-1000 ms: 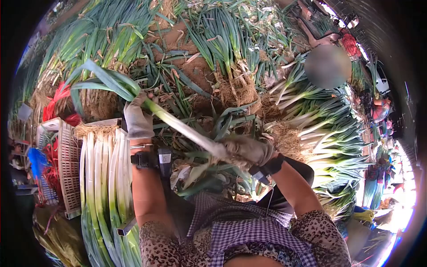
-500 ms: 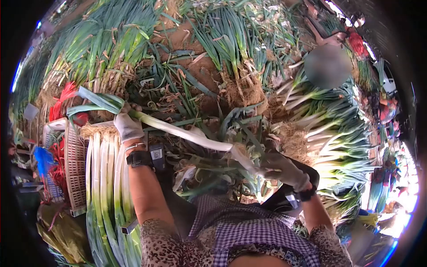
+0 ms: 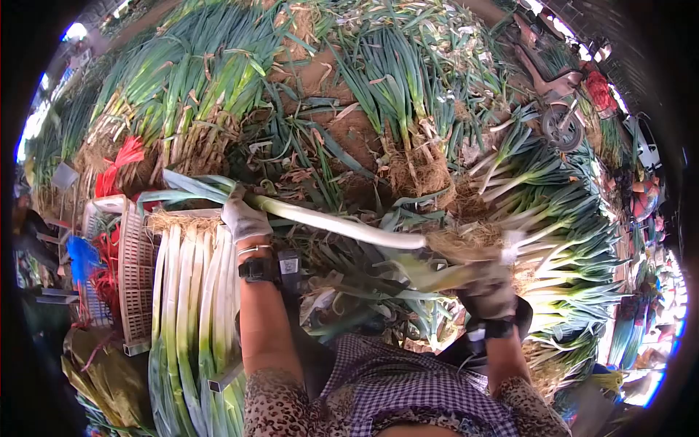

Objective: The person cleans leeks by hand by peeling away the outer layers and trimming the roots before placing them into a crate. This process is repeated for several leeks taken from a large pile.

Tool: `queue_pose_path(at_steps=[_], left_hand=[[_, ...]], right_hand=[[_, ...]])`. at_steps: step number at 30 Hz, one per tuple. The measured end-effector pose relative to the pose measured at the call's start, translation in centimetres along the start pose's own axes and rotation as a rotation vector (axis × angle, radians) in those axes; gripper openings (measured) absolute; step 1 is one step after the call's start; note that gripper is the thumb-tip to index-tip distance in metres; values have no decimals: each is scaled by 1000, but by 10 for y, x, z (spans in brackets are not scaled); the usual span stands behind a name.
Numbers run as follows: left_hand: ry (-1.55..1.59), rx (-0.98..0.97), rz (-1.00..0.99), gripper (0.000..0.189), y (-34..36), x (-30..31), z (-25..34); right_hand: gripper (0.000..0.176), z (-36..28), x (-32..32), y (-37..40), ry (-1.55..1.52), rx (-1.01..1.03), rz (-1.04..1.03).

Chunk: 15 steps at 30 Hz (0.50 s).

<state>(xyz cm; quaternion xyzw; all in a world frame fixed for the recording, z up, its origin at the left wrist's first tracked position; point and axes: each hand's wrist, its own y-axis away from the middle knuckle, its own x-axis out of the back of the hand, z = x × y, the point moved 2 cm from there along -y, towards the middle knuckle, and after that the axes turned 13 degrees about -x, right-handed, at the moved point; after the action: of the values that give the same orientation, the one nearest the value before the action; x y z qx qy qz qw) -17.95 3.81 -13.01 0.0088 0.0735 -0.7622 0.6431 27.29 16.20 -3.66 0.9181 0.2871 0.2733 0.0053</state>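
My left hand (image 3: 244, 218), in a pale glove, is closed around the green upper part of a leek (image 3: 342, 227). Its white stalk stretches to the right, toward a bushy root end (image 3: 466, 244). My gloved right hand (image 3: 491, 291) is smeared by motion just below that root end. A blurred yellow-green outer leaf (image 3: 437, 277) runs from it to the left and appears to be in its fingers. Below my left hand lies a row of clean leeks (image 3: 178, 277), roots away from me, beside a metal bar (image 3: 227, 377).
At left stands a white plastic crate (image 3: 137, 277) with red ties (image 3: 109, 280) and a blue bundle (image 3: 82, 258). Untrimmed leeks (image 3: 196, 80) lie ahead; more leeks (image 3: 568, 255) are piled at right. Leaf scraps (image 3: 328, 284) cover the ground before me. A motorbike (image 3: 557, 109) stands far right.
The view has shifted, so things appear farther right. My right hand has moved from the pale outer layer near the root end to a blurred position with a loose leaf. My left hand keeps its hold.
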Motion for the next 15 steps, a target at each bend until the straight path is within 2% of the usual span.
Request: queue_pose_path(at_steps=[1,2,4,5,6,8,9,10,11,13,14,15], left_hand=[[65,-33,-38,4,-7,7,-16],[133,-63,-77,4,-14,14,-33],[875,289,137,8,-33,6,-43],[931,266,82,10,-15,-4,-12],[854,221,17,12,-3,-9,-1],[971,255,6,19,35,-30,46],[1086,304,-80,20,43,-34,42],[1180,274,-234,20,56,-37,50],[1265,247,-389,19,74,-41,60],[1241,184,-492,16,115,-53,82],[968,26,-587,18,138,-58,97],[565,-40,-681,22,151,-46,96]], right_hand=[[30,18,29,13,411,147,360],[31,32,58,22,490,193,597],[29,84,77,27,110,34,602],[30,39,53,24,674,-142,301],[32,-8,27,24,1191,-102,-57],[50,10,-34,4,450,-149,-475],[56,1,-58,-11,385,-110,-529],[64,-7,-82,-25,319,-75,-586],[56,-9,-107,-41,-54,-19,-500],[46,-40,-139,-51,-678,-83,-435],[42,-72,-144,-54,-927,-190,-467],[37,-88,-143,-55,-1176,-292,-498]])
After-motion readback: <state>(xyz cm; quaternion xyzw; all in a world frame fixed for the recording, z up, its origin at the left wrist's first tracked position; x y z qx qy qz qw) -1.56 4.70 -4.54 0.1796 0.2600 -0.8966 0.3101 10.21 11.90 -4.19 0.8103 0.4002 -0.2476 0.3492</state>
